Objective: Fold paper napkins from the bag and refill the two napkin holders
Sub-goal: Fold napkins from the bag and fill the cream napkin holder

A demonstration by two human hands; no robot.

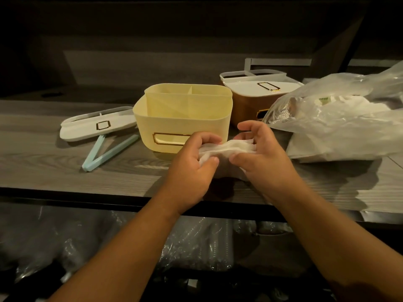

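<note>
A white paper napkin [226,150] is stretched between my two hands just above the wooden counter [54,171]. My left hand [193,165] pinches its left end, and my right hand [259,159] grips its right end with curled fingers. Directly behind stands a yellow napkin holder [174,118], lid off, its compartments showing no napkins. A brown holder [246,105] with a white lid [259,86] on it sits to the right behind. The clear plastic bag [340,118] with white napkins inside lies at the right.
The yellow holder's white lid [96,127] lies flat at the left, with a light blue bag clip [106,153] in front of it. The counter's front edge runs below my wrists. Plastic-wrapped goods [196,243] fill the shelf underneath.
</note>
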